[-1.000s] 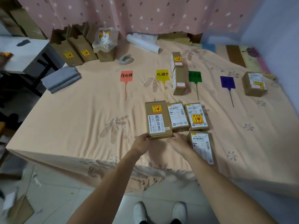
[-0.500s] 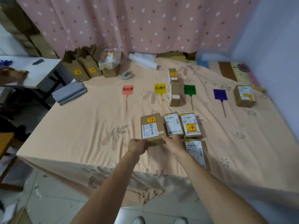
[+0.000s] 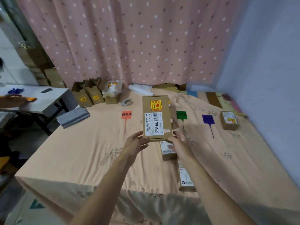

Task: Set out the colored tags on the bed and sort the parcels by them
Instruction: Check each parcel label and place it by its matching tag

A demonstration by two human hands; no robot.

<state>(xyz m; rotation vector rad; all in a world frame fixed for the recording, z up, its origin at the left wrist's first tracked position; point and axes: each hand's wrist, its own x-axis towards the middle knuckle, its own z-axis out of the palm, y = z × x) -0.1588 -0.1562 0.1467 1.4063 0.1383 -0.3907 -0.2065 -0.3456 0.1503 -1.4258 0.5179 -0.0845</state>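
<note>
A brown cardboard parcel (image 3: 156, 117) with a white label and a yellow fragile sticker is lifted above the bed, upright and facing me. My left hand (image 3: 135, 142) grips its lower left corner and my right hand (image 3: 180, 143) grips its lower right corner. On the peach bed sheet (image 3: 81, 151) lie an orange tag (image 3: 126, 114), a green tag (image 3: 181, 115) and a purple tag (image 3: 208, 119). The lifted parcel hides the yellow tag. One parcel (image 3: 229, 120) sits right of the purple tag. Two more parcels (image 3: 168, 151) (image 3: 185, 179) lie under my right arm.
Open cardboard boxes (image 3: 88, 96), a plastic-wrapped box (image 3: 112, 93), a tape roll (image 3: 127, 102) and a white roll (image 3: 140, 90) stand along the far edge by the curtain. Folded grey cloth (image 3: 73, 117) lies at the bed's left. A table (image 3: 37, 101) stands left.
Both hands have raised the parcel off the bed and tipped it upright toward me. The view has tilted upward, showing more curtain.
</note>
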